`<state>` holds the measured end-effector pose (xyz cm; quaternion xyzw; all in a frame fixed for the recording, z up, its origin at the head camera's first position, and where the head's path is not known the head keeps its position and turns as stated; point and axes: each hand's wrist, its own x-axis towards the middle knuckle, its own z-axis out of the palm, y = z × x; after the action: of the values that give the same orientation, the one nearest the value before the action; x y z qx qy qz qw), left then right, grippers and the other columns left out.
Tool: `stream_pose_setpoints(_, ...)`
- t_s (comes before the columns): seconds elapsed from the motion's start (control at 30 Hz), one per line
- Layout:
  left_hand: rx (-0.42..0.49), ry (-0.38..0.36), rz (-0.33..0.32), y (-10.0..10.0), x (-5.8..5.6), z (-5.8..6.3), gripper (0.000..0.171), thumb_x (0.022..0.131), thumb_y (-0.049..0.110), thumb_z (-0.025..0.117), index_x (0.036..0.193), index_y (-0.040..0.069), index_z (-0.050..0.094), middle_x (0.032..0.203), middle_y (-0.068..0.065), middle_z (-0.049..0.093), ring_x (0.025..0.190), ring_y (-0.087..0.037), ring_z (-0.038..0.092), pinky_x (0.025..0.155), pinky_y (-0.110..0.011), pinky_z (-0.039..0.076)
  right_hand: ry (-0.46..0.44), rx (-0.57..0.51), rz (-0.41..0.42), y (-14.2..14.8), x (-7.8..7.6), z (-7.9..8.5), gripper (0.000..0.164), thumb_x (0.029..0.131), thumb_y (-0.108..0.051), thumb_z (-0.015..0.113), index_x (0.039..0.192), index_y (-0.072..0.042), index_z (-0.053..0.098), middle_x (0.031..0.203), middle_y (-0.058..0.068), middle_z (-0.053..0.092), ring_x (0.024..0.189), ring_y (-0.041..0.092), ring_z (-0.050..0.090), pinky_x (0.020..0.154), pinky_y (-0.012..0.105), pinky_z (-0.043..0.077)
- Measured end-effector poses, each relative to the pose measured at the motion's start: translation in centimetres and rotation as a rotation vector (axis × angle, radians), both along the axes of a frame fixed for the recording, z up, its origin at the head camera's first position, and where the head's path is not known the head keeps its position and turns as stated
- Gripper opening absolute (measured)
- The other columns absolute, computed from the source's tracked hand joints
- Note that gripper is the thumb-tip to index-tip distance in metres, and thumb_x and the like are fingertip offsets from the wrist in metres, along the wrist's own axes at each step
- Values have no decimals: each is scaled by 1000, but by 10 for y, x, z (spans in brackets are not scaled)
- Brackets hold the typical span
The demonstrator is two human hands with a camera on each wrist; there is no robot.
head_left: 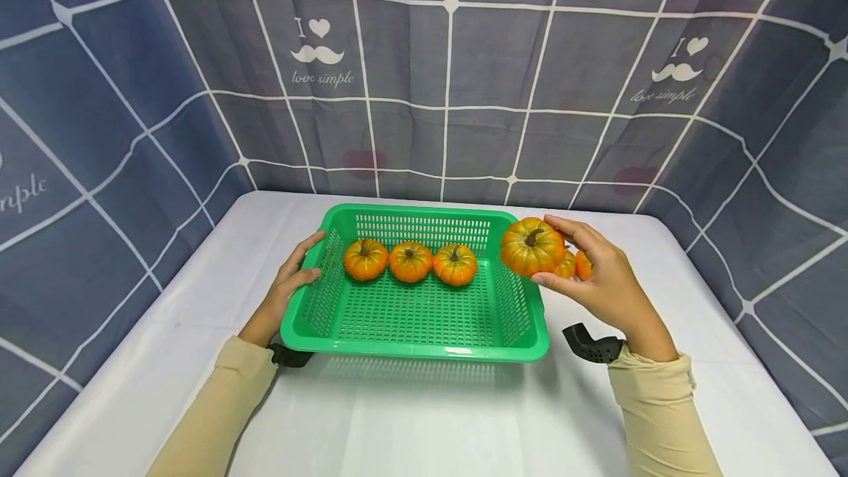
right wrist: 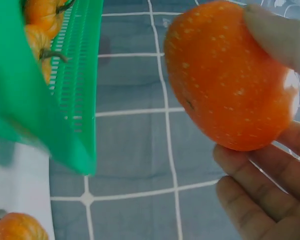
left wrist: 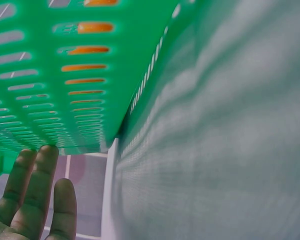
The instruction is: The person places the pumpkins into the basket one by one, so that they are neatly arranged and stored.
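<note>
A green plastic basket point(head_left: 417, 350) with slotted walls holds three small orange pumpkins, the left point(head_left: 365, 260), middle point(head_left: 411, 262) and right point(head_left: 455, 265) ones in a row toward its back. My left hand point(head_left: 286, 284) grips the basket's left side, thumb over the rim and fingers point(left wrist: 42, 185) against the outer wall. With thumb and fingers, my right hand point(head_left: 606, 282) holds another small pumpkin point(head_left: 532, 246), stem showing, above the basket's right rim. Its smooth orange underside shows in the right wrist view.
Beyond the basket's right side, more pumpkins point(head_left: 583, 266) sit on the white-covered table point(head_left: 397, 425), partly hidden by my right hand. A grey checked curtain point(head_left: 411, 50) surrounds the table at the back and sides. Black wrist mounts point(head_left: 592, 344) sit below the hands.
</note>
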<state>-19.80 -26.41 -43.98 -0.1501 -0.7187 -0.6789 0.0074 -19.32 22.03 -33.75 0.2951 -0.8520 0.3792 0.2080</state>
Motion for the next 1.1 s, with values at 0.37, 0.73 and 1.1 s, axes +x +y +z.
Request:
stream_pose_setpoints(0.37,16,-3,-9,0,0,0,69,106,9,41,172,6,21,171,-29,23,122,-15,61,91,-27,59,-49,124,90,-17,-1,14,77,79,-11,97,149,-6,63,143,12,68,124,33,66,99,25,51)
stream_pose_setpoints(0.73,14,5,-12,0,1,-1,68,107,9,40,173,6,20,171,-29,23,122,-16,62,91,-26,58,-125,178,244,-40,-9,17,72,85,-14,94,147,-1,62,145,12,67,135,37,62,111,61,48)
stream_pose_setpoints(1.1,19,-4,-5,1,0,0,68,107,8,40,172,4,19,171,-29,22,124,-16,60,92,-26,58,-222,192,351,-60,-22,20,72,83,-12,95,146,0,62,142,10,68,127,31,67,109,53,52)
